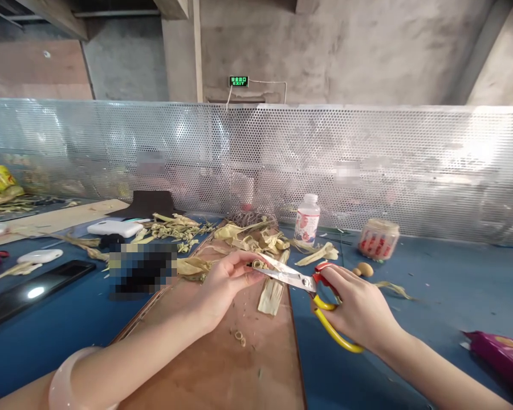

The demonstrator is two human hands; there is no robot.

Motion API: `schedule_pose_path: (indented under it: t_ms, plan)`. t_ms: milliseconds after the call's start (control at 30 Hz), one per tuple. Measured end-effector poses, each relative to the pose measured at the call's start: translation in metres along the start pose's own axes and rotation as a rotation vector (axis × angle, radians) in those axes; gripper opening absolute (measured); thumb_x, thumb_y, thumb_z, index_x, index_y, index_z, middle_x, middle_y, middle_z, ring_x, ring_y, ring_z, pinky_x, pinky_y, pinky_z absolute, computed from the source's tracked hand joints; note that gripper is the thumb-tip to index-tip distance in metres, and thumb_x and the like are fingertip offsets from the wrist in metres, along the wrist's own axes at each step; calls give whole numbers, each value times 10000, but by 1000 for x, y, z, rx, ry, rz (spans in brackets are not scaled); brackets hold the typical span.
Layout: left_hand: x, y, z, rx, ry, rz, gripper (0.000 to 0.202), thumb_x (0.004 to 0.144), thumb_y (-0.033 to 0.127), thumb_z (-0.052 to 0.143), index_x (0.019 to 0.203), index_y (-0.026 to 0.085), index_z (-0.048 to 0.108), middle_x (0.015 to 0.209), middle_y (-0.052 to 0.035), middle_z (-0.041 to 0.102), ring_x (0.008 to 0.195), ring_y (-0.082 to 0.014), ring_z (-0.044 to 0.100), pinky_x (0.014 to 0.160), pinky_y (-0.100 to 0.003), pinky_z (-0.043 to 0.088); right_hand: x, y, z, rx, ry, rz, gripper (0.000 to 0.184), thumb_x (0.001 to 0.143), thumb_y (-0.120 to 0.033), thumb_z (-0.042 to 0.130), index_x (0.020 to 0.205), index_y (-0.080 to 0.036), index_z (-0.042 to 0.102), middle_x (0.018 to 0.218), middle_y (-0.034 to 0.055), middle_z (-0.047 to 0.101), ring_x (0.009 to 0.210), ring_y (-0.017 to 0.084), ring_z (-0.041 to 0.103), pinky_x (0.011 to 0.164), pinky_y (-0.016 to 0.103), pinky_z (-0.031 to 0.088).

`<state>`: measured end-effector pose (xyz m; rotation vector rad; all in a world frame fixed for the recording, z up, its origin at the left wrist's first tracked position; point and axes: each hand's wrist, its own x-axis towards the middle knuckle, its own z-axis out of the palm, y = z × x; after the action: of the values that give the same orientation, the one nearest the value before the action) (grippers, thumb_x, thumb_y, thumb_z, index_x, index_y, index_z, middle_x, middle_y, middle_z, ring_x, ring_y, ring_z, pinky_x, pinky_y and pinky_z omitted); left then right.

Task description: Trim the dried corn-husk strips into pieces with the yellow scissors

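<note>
Between thumb and fingers, my left hand (233,276) pinches a small rolled coil of dried husk (259,264). My right hand (359,304) is closed round the handles of a pair of scissors (301,281), one handle wrapped in red and the other in yellow. The parted blades point left and reach the coil at my left fingertips; whether they touch it I cannot tell. Just below the blades, a flat strip of pale husk (273,295) lies on a brown board (265,364). Small cut rings (239,337) rest on the board nearer to me.
Dried husks (256,236) are heaped at the board's far end. A white bottle (308,219) and a lidded jar (379,240) stand beyond my right hand. On the blue table's left lie a phone (34,293) and white cases (115,228). A perforated metal screen (367,154) rises behind.
</note>
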<state>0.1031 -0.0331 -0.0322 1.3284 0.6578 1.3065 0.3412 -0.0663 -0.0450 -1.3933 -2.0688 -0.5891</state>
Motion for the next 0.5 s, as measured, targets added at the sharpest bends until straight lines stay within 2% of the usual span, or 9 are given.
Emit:
schedule_pose_path:
  t_ms: [333, 500]
  plan:
    - [-1, 1, -1, 27, 0, 7, 210, 669, 162, 742, 855, 223, 664, 916, 16, 675, 951, -153, 595, 885, -283, 420, -1, -1, 3, -31, 2, 1, 147, 690, -294, 540, 817, -222, 550, 903, 45, 679, 788, 207, 632, 549, 258, 412]
    - [1, -1, -2, 3, 8, 3, 220, 661, 159, 747, 853, 228, 664, 890, 20, 669, 944, -156, 589, 882, -284, 408, -1, -2, 2, -69, 29, 32, 109, 694, -296, 527, 769, -224, 559, 855, 30, 679, 707, 192, 629, 504, 252, 376]
